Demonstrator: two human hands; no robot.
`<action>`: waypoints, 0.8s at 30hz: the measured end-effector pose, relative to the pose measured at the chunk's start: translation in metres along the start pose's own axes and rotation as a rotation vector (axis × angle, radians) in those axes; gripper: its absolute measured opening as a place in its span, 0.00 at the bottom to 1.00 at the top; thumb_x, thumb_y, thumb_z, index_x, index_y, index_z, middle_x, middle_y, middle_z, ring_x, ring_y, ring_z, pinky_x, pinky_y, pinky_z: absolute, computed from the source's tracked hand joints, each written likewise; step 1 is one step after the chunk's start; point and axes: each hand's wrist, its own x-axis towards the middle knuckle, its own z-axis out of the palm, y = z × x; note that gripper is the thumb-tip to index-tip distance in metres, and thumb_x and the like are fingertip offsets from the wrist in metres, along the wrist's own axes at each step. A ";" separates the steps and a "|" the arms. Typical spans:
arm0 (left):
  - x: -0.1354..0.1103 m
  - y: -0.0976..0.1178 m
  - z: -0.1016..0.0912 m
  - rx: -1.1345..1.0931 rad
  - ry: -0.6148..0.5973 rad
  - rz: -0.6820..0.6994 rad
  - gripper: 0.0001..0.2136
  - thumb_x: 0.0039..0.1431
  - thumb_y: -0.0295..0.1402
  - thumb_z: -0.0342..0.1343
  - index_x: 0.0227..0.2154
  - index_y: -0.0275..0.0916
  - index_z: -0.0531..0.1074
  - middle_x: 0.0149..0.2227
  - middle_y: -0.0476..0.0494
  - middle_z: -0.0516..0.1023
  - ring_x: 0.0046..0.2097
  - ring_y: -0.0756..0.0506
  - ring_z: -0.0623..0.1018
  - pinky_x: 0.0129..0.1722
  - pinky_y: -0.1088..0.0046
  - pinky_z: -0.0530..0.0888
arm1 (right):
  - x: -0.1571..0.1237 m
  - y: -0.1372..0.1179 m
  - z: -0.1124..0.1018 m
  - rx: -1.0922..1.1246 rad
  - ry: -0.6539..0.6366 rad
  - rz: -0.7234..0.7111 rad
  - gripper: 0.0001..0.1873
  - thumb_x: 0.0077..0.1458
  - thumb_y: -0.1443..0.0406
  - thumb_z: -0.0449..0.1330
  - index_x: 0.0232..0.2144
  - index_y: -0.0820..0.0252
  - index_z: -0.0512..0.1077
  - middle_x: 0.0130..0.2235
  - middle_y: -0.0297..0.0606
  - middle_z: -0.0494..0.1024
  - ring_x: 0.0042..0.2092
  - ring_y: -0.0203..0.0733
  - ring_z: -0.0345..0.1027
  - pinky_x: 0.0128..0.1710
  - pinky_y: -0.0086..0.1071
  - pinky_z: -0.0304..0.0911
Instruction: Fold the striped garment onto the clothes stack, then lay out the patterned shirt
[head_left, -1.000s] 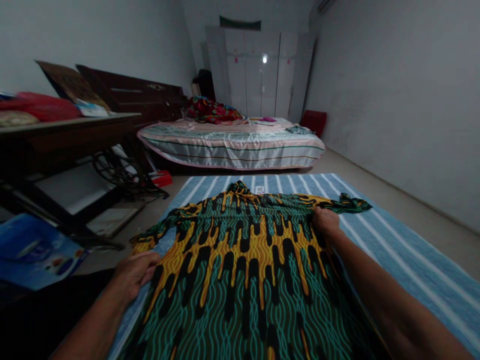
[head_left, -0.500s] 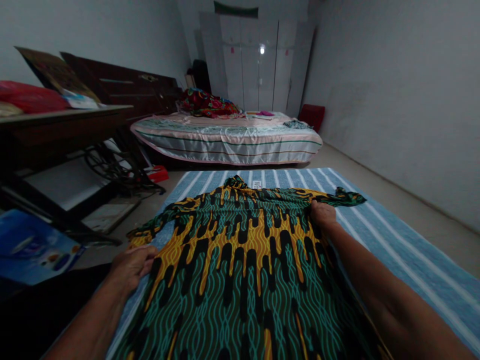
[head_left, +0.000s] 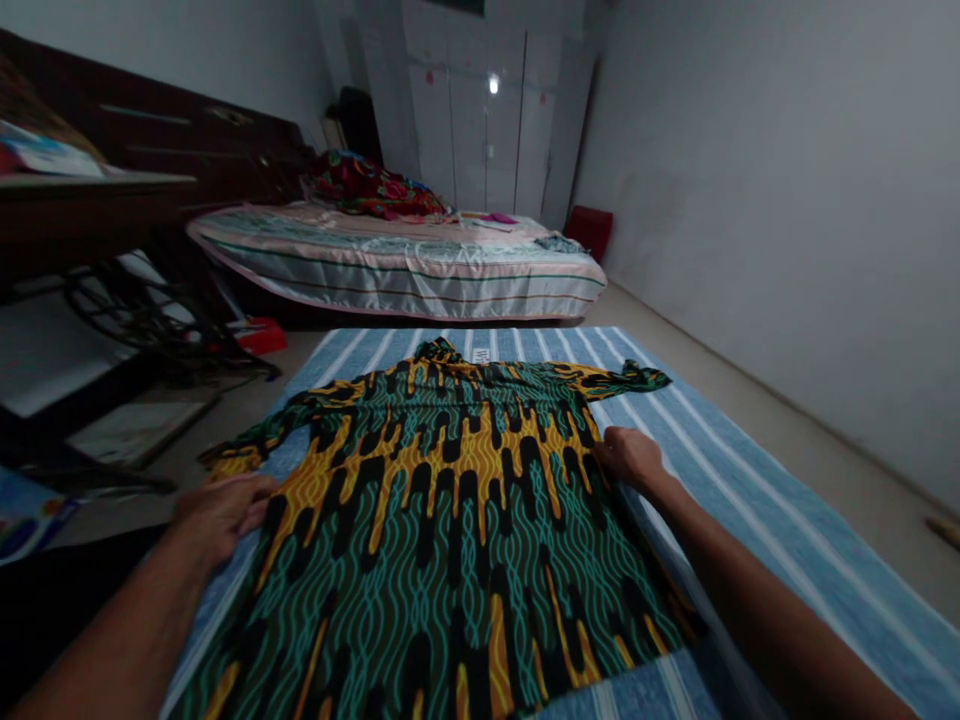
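Observation:
A green, black and yellow patterned shirt point(head_left: 442, 500) lies spread face-up or face-down, I cannot tell which, on a blue and white striped cloth point(head_left: 757, 500). Its collar end points away from me, with the sleeves out to both sides. My left hand point(head_left: 229, 505) is closed on the shirt's left side edge, just below the left sleeve. On the opposite side edge, below the right sleeve, my right hand point(head_left: 630, 458) pinches the fabric. Part of the lower hem shows near me at the right.
Beyond the striped surface stands a bed point(head_left: 405, 270) with a red floral blanket point(head_left: 375, 187). A treadle sewing table point(head_left: 90, 205) is at the left, with a red object point(head_left: 261, 336) on the floor nearby. A bare wall point(head_left: 787, 190) runs along the right.
My right hand has moved down the shirt's side edge, toward me. The lower right hem has come into view, and the camera has turned somewhat to the right.

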 end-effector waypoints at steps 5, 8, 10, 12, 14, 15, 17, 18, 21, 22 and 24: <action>0.000 0.004 0.002 -0.030 -0.023 -0.081 0.10 0.35 0.15 0.56 0.21 0.33 0.66 0.15 0.53 0.69 0.17 0.53 0.70 0.15 0.84 0.70 | -0.044 0.008 0.006 0.022 -0.064 0.011 0.18 0.60 0.57 0.47 0.38 0.60 0.74 0.38 0.47 0.79 0.41 0.48 0.74 0.34 0.32 0.62; 0.002 0.004 0.005 -0.021 -0.020 -0.088 0.10 0.36 0.15 0.56 0.22 0.33 0.65 0.16 0.54 0.68 0.17 0.54 0.69 0.14 0.84 0.69 | -0.053 0.008 0.007 0.022 -0.077 0.025 0.18 0.62 0.62 0.46 0.40 0.61 0.74 0.39 0.49 0.79 0.42 0.47 0.74 0.36 0.32 0.62; 0.003 0.004 0.007 -0.016 -0.024 -0.091 0.10 0.36 0.15 0.56 0.22 0.33 0.64 0.17 0.54 0.68 0.17 0.54 0.69 0.14 0.84 0.69 | -0.054 0.009 0.007 0.022 -0.080 0.033 0.18 0.62 0.62 0.46 0.40 0.62 0.73 0.40 0.49 0.79 0.43 0.46 0.73 0.37 0.31 0.61; 0.003 0.004 0.007 -0.011 -0.028 -0.097 0.10 0.35 0.15 0.56 0.22 0.33 0.64 0.17 0.54 0.68 0.18 0.54 0.70 0.15 0.84 0.69 | -0.054 0.011 0.005 0.023 -0.078 0.040 0.17 0.62 0.63 0.45 0.40 0.62 0.73 0.40 0.49 0.78 0.43 0.46 0.73 0.36 0.31 0.61; 0.002 0.005 0.006 -0.010 -0.032 -0.100 0.11 0.34 0.15 0.56 0.22 0.33 0.64 0.18 0.54 0.68 0.19 0.54 0.70 0.16 0.84 0.70 | -0.057 0.012 0.003 0.024 -0.069 0.042 0.18 0.63 0.63 0.44 0.40 0.62 0.73 0.40 0.49 0.78 0.43 0.46 0.73 0.36 0.31 0.60; 0.001 0.005 0.006 -0.011 -0.035 -0.100 0.11 0.34 0.14 0.56 0.22 0.32 0.64 0.18 0.54 0.68 0.19 0.54 0.70 0.16 0.84 0.70 | -0.061 0.012 0.001 0.024 -0.061 0.041 0.18 0.63 0.62 0.44 0.41 0.62 0.72 0.40 0.48 0.78 0.43 0.46 0.73 0.36 0.31 0.60; -0.002 0.006 0.005 -0.012 -0.043 -0.095 0.11 0.34 0.14 0.55 0.22 0.32 0.64 0.18 0.54 0.68 0.20 0.54 0.70 0.17 0.84 0.70 | -0.072 0.013 -0.001 0.023 -0.042 0.034 0.19 0.64 0.60 0.44 0.44 0.61 0.70 0.41 0.47 0.78 0.44 0.46 0.72 0.36 0.31 0.59; -0.002 0.007 0.004 -0.011 -0.048 -0.093 0.11 0.35 0.14 0.55 0.22 0.33 0.63 0.18 0.54 0.68 0.20 0.54 0.70 0.18 0.84 0.70 | -0.080 0.013 -0.002 0.023 -0.036 0.027 0.19 0.64 0.58 0.44 0.45 0.61 0.70 0.41 0.47 0.78 0.44 0.46 0.72 0.35 0.31 0.59; -0.003 0.007 0.005 0.004 -0.063 -0.085 0.10 0.36 0.15 0.55 0.22 0.33 0.63 0.17 0.53 0.68 0.19 0.53 0.70 0.18 0.83 0.70 | -0.105 0.014 -0.004 0.008 -0.049 -0.019 0.17 0.62 0.56 0.48 0.40 0.59 0.72 0.40 0.44 0.78 0.44 0.46 0.72 0.33 0.30 0.58; -0.002 0.006 0.005 0.011 -0.067 -0.079 0.10 0.37 0.15 0.55 0.22 0.33 0.63 0.17 0.53 0.68 0.19 0.53 0.70 0.18 0.82 0.70 | -0.113 0.014 -0.004 -0.002 -0.059 -0.041 0.16 0.61 0.57 0.49 0.38 0.59 0.72 0.39 0.43 0.78 0.43 0.46 0.73 0.32 0.30 0.58; 0.001 0.004 0.006 0.022 -0.072 -0.052 0.09 0.38 0.16 0.55 0.22 0.32 0.63 0.16 0.53 0.68 0.19 0.53 0.70 0.17 0.82 0.69 | -0.128 0.016 -0.004 -0.028 -0.080 -0.081 0.14 0.59 0.60 0.50 0.36 0.60 0.73 0.38 0.43 0.78 0.41 0.46 0.73 0.31 0.29 0.57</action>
